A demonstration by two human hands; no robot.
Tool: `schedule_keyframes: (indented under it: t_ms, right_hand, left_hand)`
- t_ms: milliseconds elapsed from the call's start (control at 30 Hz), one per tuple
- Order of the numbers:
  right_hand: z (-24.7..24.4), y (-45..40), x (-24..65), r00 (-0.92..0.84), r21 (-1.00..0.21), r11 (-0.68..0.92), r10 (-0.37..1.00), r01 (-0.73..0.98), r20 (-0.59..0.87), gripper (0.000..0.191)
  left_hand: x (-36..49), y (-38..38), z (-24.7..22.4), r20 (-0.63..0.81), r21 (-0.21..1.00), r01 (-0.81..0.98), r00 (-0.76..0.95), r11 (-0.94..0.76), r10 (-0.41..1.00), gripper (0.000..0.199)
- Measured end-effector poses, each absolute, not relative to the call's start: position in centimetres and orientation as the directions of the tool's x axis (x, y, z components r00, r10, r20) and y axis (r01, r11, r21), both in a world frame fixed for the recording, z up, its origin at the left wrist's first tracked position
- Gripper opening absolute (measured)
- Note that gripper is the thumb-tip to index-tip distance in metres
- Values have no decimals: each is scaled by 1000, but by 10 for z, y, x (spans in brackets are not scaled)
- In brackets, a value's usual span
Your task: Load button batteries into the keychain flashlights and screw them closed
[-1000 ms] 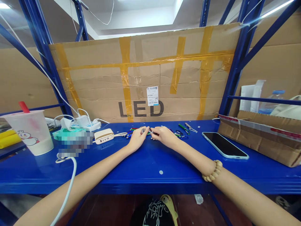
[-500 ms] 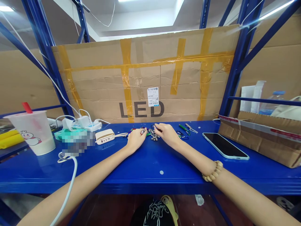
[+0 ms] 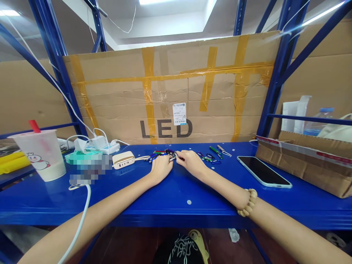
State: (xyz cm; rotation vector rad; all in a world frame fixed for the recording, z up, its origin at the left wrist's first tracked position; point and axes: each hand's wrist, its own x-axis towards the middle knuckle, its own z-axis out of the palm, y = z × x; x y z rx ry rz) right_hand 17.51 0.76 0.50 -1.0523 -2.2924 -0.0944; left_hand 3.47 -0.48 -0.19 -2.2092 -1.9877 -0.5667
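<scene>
Here's the cream power bank [image 3: 123, 160], then the carabiner pile [image 3: 154, 156] on the blue desk [image 3: 187, 189], left hand [image 3: 162, 168] right against it, grip hard to tell; right hand [image 3: 191, 162] pinches a dark clip [image 3: 180, 157]; further right, more carabiners [image 3: 210, 158], the smartphone [image 3: 264, 171].

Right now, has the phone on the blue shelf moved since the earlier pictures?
No. The phone lies at the same angle, its gap to the open cardboard box unchanged.
</scene>
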Motion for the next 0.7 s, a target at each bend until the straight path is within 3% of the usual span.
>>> schedule_keyframes:
  t_ms: [467, 700]
  right_hand:
    - [-3, 6, 166, -342, -330, 545, 791, 771, 507, 24]
    - [-2, 4, 167, -342, -404, 553, 805, 728, 485, 26]
  left_hand:
    - [39, -5, -3, 288, 75, 995, 37, -62, 957, 26]
    - [38, -4, -2, 285, 85, 996, 15, -40, 958, 27]
